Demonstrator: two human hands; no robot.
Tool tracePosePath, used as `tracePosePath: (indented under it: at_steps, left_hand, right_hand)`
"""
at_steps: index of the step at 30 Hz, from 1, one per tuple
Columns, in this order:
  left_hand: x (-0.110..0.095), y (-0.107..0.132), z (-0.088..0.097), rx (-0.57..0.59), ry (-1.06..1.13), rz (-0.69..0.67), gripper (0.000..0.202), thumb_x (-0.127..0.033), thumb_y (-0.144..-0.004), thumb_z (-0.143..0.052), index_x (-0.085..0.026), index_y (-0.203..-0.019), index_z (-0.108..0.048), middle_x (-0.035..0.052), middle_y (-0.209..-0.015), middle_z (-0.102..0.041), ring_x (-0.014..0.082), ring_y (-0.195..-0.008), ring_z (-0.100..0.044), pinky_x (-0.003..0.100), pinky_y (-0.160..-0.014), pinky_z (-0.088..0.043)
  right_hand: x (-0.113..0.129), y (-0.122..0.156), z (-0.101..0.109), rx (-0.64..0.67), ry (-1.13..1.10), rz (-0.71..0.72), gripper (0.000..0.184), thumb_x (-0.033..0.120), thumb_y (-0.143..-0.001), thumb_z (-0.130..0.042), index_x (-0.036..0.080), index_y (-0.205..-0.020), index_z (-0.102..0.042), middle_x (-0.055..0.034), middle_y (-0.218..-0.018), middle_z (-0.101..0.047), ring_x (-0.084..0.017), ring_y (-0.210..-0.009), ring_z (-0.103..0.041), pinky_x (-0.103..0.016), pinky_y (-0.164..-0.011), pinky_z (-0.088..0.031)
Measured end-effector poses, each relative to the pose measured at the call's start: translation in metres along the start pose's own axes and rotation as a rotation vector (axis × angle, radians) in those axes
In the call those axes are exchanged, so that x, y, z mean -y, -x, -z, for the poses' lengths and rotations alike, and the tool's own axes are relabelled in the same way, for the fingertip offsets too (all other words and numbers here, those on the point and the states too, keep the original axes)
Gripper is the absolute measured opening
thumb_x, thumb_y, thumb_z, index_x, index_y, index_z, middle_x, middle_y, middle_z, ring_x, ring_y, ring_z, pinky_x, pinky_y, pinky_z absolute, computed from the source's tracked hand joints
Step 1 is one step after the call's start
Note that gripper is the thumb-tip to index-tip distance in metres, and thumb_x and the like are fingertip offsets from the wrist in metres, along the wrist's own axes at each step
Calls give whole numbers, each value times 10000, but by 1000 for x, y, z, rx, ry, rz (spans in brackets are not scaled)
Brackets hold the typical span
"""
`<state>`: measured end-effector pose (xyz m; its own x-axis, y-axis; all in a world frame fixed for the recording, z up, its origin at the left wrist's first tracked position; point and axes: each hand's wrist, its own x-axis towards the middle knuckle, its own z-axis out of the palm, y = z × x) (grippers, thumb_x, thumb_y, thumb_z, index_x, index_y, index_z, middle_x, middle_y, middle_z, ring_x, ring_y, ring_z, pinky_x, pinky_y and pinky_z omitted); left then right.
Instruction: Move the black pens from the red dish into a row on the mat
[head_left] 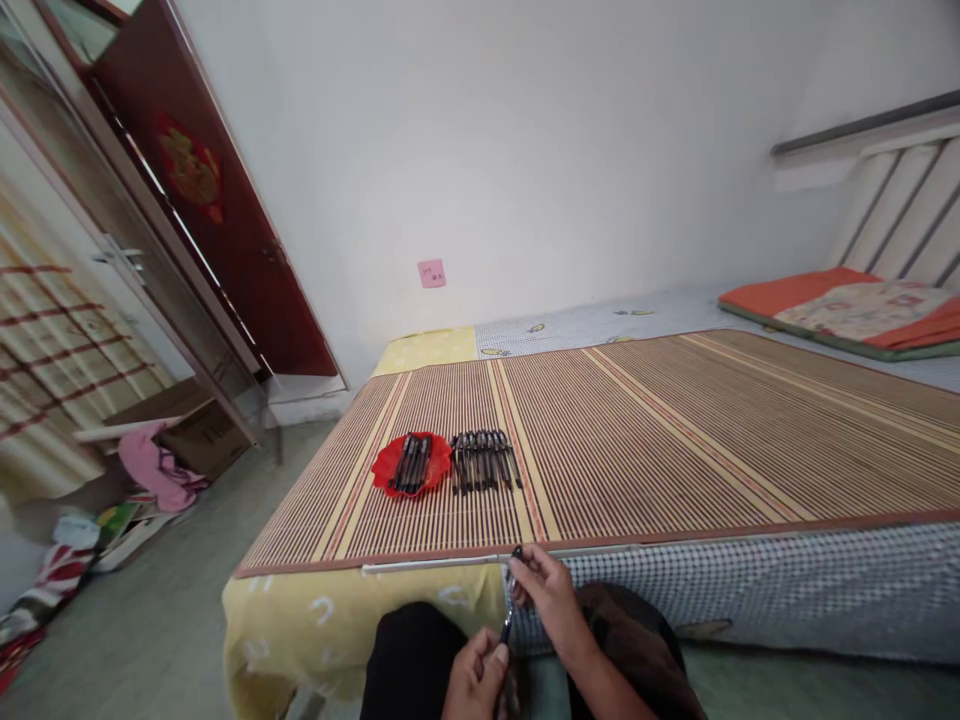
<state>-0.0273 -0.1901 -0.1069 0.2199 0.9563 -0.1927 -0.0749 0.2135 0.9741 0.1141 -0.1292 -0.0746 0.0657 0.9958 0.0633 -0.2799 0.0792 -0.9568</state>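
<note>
Between my two hands, in front of the bed's near edge, is a dark pen (511, 606) with a shiny clear section, held at a steep tilt. My left hand (478, 672) is closed around its lower end. The fingers of my right hand (543, 592) pinch the upper part, where a black end shows. Beyond them on the mat lies a row of several black pens (484, 462), side by side. Just left of that row sits a red scalloped plate (384, 468) with several more black pens (411, 462) in it.
A striped bamboo mat (637, 440) covers the bed, over yellow and checked cloth. An orange folded quilt (795, 292) lies at the far right. On the white wall is a pink note (431, 273). A dark red door (202, 190) and a cardboard box (206, 435) are at left.
</note>
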Motion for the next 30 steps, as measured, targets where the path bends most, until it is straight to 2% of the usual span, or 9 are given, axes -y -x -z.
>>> tracePosePath:
  at_steps: [2, 5, 8, 10, 13, 15, 21, 25, 30]
  left_hand:
    - [-2, 3, -3, -26, 41, -31, 552, -735, -736, -639, -201, -736, -500, -74, -458, -498, 24, -324, -291, 166, -349, -202]
    - [-8, 4, -3, -146, 98, -74, 525, -697, -739, -669, -192, -770, -528, -69, -488, -527, 21, -326, -306, 158, -349, -213]
    - [-12, 2, 1, -224, 93, -99, 521, -676, -717, -705, -185, -797, -553, -60, -520, -550, 30, -342, -344, 154, -353, -258]
    - [-11, 0, 3, -240, 71, -114, 532, -680, -697, -720, -181, -796, -564, -58, -528, -544, 37, -356, -358, 155, -354, -276]
    - [-5, -1, 2, -287, 41, -156, 539, -684, -685, -724, -174, -760, -568, -64, -540, -512, 29, -373, -326, 150, -354, -254]
    - [0, -2, 0, -335, 29, -189, 530, -675, -689, -725, -171, -735, -569, -71, -546, -481, 26, -393, -303, 147, -360, -235]
    - [7, -4, 1, -407, -25, -229, 501, -656, -700, -723, -179, -708, -568, -78, -552, -426, 48, -444, -328, 157, -383, -260]
    - [7, -3, 2, -399, -9, -219, 516, -651, -690, -736, -188, -664, -509, -91, -535, -411, 39, -423, -326, 161, -397, -258]
    - [0, -1, 0, -290, 19, -151, 536, -694, -714, -687, -177, -683, -546, -36, -551, -577, 54, -358, -433, 174, -376, -255]
  right_hand:
    - [2, -2, 6, -36, -99, -25, 409, 570, -760, -702, 193, -745, -546, 20, -597, -584, -123, -495, -545, -230, -488, -444]
    - [0, -1, 8, 27, -209, -80, 356, 535, -789, -660, 195, -821, -557, 15, -685, -603, -107, -494, -527, -204, -431, -390]
    - [-5, 3, 2, 137, -64, -121, 312, 502, -814, -611, 192, -828, -580, 46, -605, -540, -80, -421, -417, -193, -378, -256]
    - [-7, 6, -4, 179, 105, -86, 253, 432, -799, -625, 180, -783, -612, 51, -577, -514, -84, -450, -409, -207, -425, -290]
    - [-8, 9, -11, 200, 256, 5, 137, 299, -740, -657, 169, -704, -638, 30, -620, -542, -124, -608, -496, -238, -584, -388]
    - [-8, 10, -12, 210, 285, 16, 117, 270, -724, -652, 169, -671, -629, 24, -630, -548, -143, -658, -511, -254, -633, -397]
    - [-6, 11, -10, 260, 281, 2, 89, 258, -695, -639, 169, -687, -627, 24, -652, -550, -154, -683, -503, -263, -656, -378]
    - [-1, 11, -9, 284, 276, -26, 91, 256, -705, -635, 167, -688, -641, 23, -655, -557, -154, -689, -508, -263, -665, -376]
    - [-2, 10, -6, 304, 250, -38, 130, 276, -731, -639, 157, -749, -688, 11, -682, -586, -155, -695, -527, -261, -667, -393]
